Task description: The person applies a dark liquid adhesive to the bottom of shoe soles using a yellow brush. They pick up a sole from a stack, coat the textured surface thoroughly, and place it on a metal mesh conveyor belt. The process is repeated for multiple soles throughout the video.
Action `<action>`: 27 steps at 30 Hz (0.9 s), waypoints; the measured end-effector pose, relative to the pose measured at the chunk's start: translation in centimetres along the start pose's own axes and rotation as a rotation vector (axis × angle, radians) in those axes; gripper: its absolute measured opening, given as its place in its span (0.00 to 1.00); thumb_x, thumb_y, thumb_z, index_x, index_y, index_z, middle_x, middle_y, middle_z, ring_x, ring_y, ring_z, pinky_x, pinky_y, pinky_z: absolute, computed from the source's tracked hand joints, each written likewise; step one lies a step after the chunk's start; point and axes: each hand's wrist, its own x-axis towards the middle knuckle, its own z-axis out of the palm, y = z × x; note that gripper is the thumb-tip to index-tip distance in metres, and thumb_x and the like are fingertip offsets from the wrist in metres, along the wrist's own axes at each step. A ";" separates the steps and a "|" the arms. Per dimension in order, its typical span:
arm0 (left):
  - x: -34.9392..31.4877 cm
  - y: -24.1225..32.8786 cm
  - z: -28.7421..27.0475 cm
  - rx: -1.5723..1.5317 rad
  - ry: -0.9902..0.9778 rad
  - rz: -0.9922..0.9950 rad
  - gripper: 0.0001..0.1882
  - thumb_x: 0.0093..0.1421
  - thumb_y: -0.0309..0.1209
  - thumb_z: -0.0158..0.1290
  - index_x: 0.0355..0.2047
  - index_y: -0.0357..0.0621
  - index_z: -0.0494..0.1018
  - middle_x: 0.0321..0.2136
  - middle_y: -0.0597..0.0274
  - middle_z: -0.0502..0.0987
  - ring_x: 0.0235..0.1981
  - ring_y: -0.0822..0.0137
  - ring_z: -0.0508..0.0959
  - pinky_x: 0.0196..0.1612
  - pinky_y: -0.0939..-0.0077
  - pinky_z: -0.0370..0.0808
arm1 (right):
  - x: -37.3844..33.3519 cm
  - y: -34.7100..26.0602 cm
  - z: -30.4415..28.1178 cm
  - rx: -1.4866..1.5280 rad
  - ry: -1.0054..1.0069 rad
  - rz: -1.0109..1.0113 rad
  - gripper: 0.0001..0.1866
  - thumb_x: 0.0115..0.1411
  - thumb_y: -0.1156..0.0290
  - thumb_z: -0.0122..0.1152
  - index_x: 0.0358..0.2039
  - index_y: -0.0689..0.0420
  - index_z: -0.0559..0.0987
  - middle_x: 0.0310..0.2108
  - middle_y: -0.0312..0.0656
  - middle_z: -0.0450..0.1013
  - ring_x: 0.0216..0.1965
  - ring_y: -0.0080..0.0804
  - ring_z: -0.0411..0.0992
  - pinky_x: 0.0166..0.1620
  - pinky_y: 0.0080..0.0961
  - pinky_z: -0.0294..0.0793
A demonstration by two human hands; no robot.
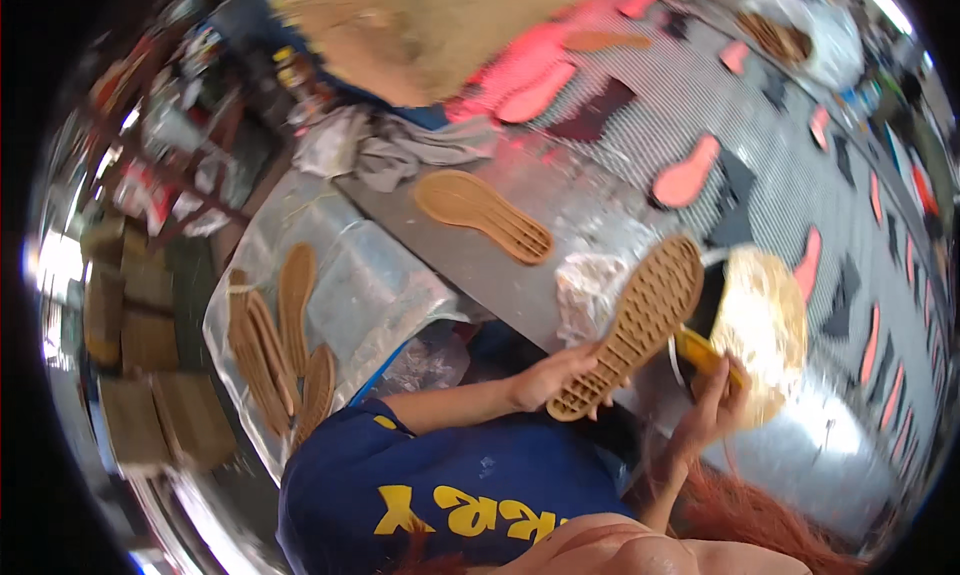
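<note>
My left hand (pixel 557 377) is closed on the heel end of a tan shoe sole (pixel 652 305), which is tilted up with its ridged, grid-patterned face in view. My right hand (pixel 712 412) grips a tool with a flat yellow handle (pixel 708 355); its working end is hidden. The tool's far end is close to the sole's edge, beside the mouth of a container (pixel 768 310) coated in shiny amber residue. Whether tool and sole touch, I cannot tell. Another tan sole (pixel 482 215) lies flat on the metal table beyond my left hand.
Several tan soles (pixel 297 290) rest on a plastic-covered surface at left. Crumpled clear plastic (pixel 590 287) lies by the held sole. Rightward, a conveyor belt (pixel 770 165) carries pink insoles (pixel 687 172) and dark cut pieces, with a red glow under a hood (pixel 430 30). Cardboard boxes (pixel 165 415) stand left.
</note>
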 end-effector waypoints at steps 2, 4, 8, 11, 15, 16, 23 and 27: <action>-0.5 -0.1 -1.6 -0.110 -0.028 -0.029 0.29 0.65 0.46 0.41 0.59 0.40 0.54 0.49 0.45 0.69 0.43 0.60 0.76 0.41 0.63 0.79 | 0.1 -1.5 1.9 0.061 0.028 0.023 0.09 0.64 0.74 0.52 0.41 0.63 0.76 0.34 0.39 0.73 0.32 0.20 0.68 0.34 0.14 0.68; -1.3 1.1 -1.6 -0.173 0.002 -0.037 0.30 0.65 0.47 0.38 0.60 0.38 0.53 0.50 0.42 0.68 0.43 0.55 0.76 0.39 0.61 0.79 | 0.9 -2.0 3.5 0.069 0.079 -0.038 0.08 0.63 0.75 0.53 0.41 0.62 0.75 0.30 0.36 0.72 0.25 0.15 0.66 0.27 0.11 0.65; -1.6 2.9 -2.4 -0.136 0.015 0.000 0.31 0.65 0.48 0.35 0.60 0.37 0.52 0.49 0.37 0.66 0.43 0.52 0.75 0.38 0.60 0.79 | 0.9 -1.9 4.7 0.080 -0.069 0.080 0.07 0.64 0.76 0.51 0.41 0.62 0.74 0.29 0.36 0.73 0.22 0.15 0.66 0.26 0.11 0.66; -2.0 3.9 -3.4 -0.150 0.028 0.004 0.32 0.66 0.49 0.33 0.60 0.36 0.52 0.48 0.37 0.66 0.42 0.52 0.75 0.37 0.59 0.79 | 0.7 -1.2 6.1 0.128 -0.013 0.079 0.07 0.65 0.76 0.48 0.43 0.60 0.71 0.34 0.39 0.71 0.24 0.16 0.67 0.26 0.11 0.67; -2.1 4.2 -3.8 -0.128 0.017 -0.012 0.32 0.65 0.51 0.34 0.62 0.43 0.49 0.50 0.41 0.66 0.42 0.57 0.75 0.38 0.65 0.79 | 1.0 -1.9 7.2 0.202 0.033 -0.110 0.08 0.65 0.76 0.44 0.45 0.59 0.64 0.46 0.49 0.65 0.28 0.23 0.71 0.30 0.17 0.73; -2.1 4.2 -3.6 -0.089 0.038 -0.009 0.32 0.66 0.51 0.33 0.62 0.43 0.49 0.50 0.41 0.66 0.41 0.57 0.75 0.38 0.65 0.79 | 1.1 -1.8 7.4 0.203 0.090 -0.195 0.09 0.65 0.76 0.44 0.46 0.60 0.63 0.47 0.51 0.65 0.30 0.26 0.71 0.32 0.19 0.74; -1.9 5.0 -1.9 -0.031 -0.026 -0.092 0.36 0.65 0.58 0.29 0.63 0.44 0.46 0.51 0.43 0.65 0.42 0.59 0.74 0.38 0.66 0.78 | 0.5 -2.5 8.6 0.376 0.170 -0.463 0.13 0.67 0.67 0.43 0.47 0.61 0.61 0.47 0.57 0.64 0.41 0.43 0.71 0.40 0.32 0.76; -2.0 5.5 -0.7 0.023 -0.028 -0.154 0.38 0.64 0.60 0.29 0.63 0.44 0.47 0.51 0.44 0.65 0.44 0.61 0.74 0.40 0.66 0.77 | 0.2 -2.1 7.4 0.000 0.083 -0.707 0.15 0.66 0.60 0.46 0.43 0.60 0.64 0.43 0.57 0.67 0.41 0.41 0.70 0.45 0.32 0.71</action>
